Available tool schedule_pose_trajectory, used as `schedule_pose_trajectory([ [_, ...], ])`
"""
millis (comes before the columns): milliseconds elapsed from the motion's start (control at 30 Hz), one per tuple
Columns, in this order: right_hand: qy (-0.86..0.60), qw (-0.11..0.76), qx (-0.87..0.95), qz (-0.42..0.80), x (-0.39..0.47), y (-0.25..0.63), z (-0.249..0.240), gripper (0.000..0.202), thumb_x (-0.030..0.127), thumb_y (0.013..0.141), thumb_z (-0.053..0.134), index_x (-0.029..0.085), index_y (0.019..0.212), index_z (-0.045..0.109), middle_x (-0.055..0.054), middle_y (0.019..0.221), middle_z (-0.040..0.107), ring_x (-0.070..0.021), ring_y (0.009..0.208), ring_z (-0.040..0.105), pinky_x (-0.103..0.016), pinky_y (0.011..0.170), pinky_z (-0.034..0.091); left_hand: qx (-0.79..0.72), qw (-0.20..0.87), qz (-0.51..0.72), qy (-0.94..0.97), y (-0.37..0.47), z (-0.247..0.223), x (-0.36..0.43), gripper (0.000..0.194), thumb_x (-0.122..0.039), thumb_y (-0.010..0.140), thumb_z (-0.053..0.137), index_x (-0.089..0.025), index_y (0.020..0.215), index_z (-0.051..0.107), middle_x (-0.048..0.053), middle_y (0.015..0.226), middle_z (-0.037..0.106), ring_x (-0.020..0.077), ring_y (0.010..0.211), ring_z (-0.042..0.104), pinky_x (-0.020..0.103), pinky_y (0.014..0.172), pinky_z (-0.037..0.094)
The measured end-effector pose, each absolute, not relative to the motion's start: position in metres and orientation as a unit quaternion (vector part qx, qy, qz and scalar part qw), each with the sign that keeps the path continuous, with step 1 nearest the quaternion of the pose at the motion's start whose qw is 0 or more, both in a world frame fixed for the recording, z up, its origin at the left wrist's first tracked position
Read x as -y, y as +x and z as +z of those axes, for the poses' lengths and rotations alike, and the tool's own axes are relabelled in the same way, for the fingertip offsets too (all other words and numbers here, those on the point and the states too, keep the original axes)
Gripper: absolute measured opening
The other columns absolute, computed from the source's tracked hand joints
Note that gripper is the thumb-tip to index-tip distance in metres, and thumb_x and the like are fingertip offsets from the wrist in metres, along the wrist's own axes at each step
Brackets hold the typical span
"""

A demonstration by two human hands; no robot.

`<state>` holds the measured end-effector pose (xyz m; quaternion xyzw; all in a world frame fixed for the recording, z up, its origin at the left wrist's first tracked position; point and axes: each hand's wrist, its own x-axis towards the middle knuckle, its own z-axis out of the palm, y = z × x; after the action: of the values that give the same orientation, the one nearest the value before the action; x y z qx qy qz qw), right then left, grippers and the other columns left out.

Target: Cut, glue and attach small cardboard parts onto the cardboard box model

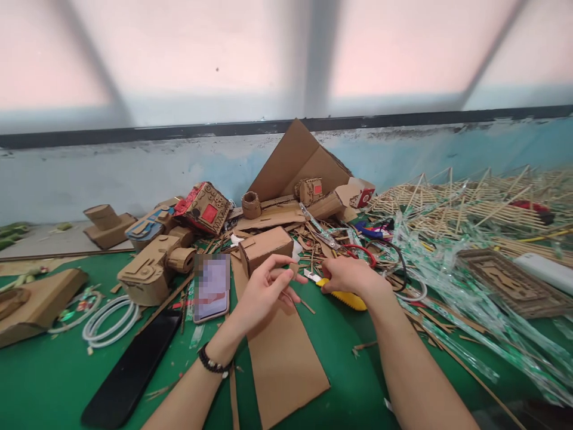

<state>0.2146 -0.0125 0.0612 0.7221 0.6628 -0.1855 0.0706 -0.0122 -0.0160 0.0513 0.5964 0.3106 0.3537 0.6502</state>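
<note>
My left hand (271, 285), with a dark beaded bracelet at the wrist, is closed with thumb and fingers bent around a small piece of cardboard (294, 269). It hovers over a long cardboard strip (286, 364) and in front of a cardboard box (265, 246). To its right, my right hand (348, 276) is closed on a yellow utility knife (348, 298) low over the green table. The knife's blade points left toward my left hand. Scissors with red handles (364, 254) lie just behind my right hand, partly among cardboard scraps.
Left are a phone (212, 286), a black slab (134, 370), a coiled white cable (110, 322) and cardboard camera models (150, 269). Thin wooden sticks (430, 200) and clear plastic strips (430, 269) pile up at right. A large cardboard sheet (290, 161) leans on the wall.
</note>
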Motion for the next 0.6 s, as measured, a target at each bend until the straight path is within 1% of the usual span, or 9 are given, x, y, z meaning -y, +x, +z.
schedule_pose_trajectory([
  [67,0.712,0.058,-0.673,-0.192,0.013,0.220,0.062,0.030,0.036,0.075,0.080,0.023,0.102,0.074,-0.012,0.108,0.077,-0.0333,0.099,0.073,-0.033,0.070,0.046,-0.313,0.648,0.382,0.581,-0.012,0.052,0.014,0.038,-0.050,0.094,0.070,-0.022,0.112,0.051,0.013,0.102,0.081,0.0194,0.062,0.075,0.029,0.056,0.061],
  [133,0.697,0.033,-0.687,-0.204,0.015,0.227,0.066,0.027,0.039,0.082,0.073,0.025,0.104,0.073,-0.008,0.107,0.078,-0.0281,0.094,0.073,-0.030,0.067,0.045,-0.316,0.639,0.407,0.571,-0.013,0.052,0.013,0.037,-0.050,0.095,0.069,-0.023,0.110,0.047,0.012,0.101,0.082,0.0195,0.061,0.075,0.029,0.056,0.061],
  [233,0.667,-0.040,-0.705,-0.238,0.017,0.238,0.072,0.028,0.047,0.090,0.065,0.024,0.102,0.072,-0.005,0.101,0.078,-0.0219,0.084,0.072,-0.027,0.065,0.044,-0.317,0.624,0.434,0.567,-0.013,0.052,0.011,0.039,-0.051,0.095,0.068,-0.024,0.110,0.044,0.012,0.099,0.082,0.0199,0.059,0.075,0.030,0.055,0.061],
  [300,0.656,-0.085,-0.706,-0.254,0.016,0.244,0.072,0.034,0.053,0.092,0.063,0.022,0.099,0.073,-0.007,0.096,0.078,-0.0216,0.080,0.072,-0.027,0.063,0.044,-0.319,0.618,0.444,0.565,-0.013,0.052,0.009,0.042,-0.052,0.094,0.069,-0.025,0.109,0.042,0.010,0.099,0.082,0.0201,0.058,0.075,0.030,0.054,0.061],
  [367,0.690,-0.102,-0.682,-0.219,0.013,0.253,0.070,0.038,0.056,0.093,0.061,0.022,0.105,0.074,-0.009,0.097,0.079,-0.0232,0.082,0.072,-0.028,0.063,0.042,-0.322,0.614,0.449,0.564,-0.013,0.050,0.008,0.043,-0.053,0.093,0.070,-0.025,0.109,0.040,0.010,0.099,0.082,0.0199,0.057,0.075,0.030,0.053,0.060],
  [433,0.755,-0.089,-0.633,-0.143,0.010,0.265,0.064,0.036,0.053,0.096,0.060,0.025,0.116,0.073,-0.010,0.106,0.079,-0.0263,0.091,0.073,-0.029,0.065,0.042,-0.325,0.611,0.452,0.562,-0.013,0.048,0.006,0.044,-0.053,0.093,0.070,-0.026,0.109,0.039,0.010,0.102,0.082,0.0200,0.057,0.075,0.030,0.053,0.060],
  [467,0.788,-0.067,-0.603,-0.106,0.009,0.271,0.060,0.034,0.050,0.096,0.061,0.027,0.118,0.072,-0.011,0.111,0.078,-0.0284,0.097,0.073,-0.030,0.067,0.042,-0.327,0.610,0.455,0.561,-0.013,0.047,0.005,0.045,-0.053,0.092,0.070,-0.026,0.110,0.039,0.011,0.104,0.082,0.0201,0.057,0.076,0.030,0.052,0.060],
  [533,0.819,-0.007,-0.565,-0.100,0.007,0.283,0.053,0.032,0.048,0.094,0.065,0.028,0.119,0.070,-0.011,0.121,0.077,-0.0306,0.104,0.073,-0.031,0.070,0.045,-0.332,0.606,0.460,0.558,-0.014,0.045,0.004,0.046,-0.051,0.092,0.071,-0.026,0.112,0.039,0.011,0.109,0.081,0.0202,0.059,0.076,0.030,0.053,0.061],
  [600,0.824,0.029,-0.554,-0.111,0.004,0.290,0.047,0.031,0.043,0.093,0.068,0.027,0.118,0.070,-0.012,0.124,0.075,-0.0311,0.108,0.072,-0.033,0.073,0.047,-0.335,0.602,0.464,0.557,-0.014,0.044,0.003,0.046,-0.048,0.091,0.072,-0.025,0.115,0.039,0.012,0.110,0.081,0.0199,0.060,0.076,0.030,0.053,0.061],
])
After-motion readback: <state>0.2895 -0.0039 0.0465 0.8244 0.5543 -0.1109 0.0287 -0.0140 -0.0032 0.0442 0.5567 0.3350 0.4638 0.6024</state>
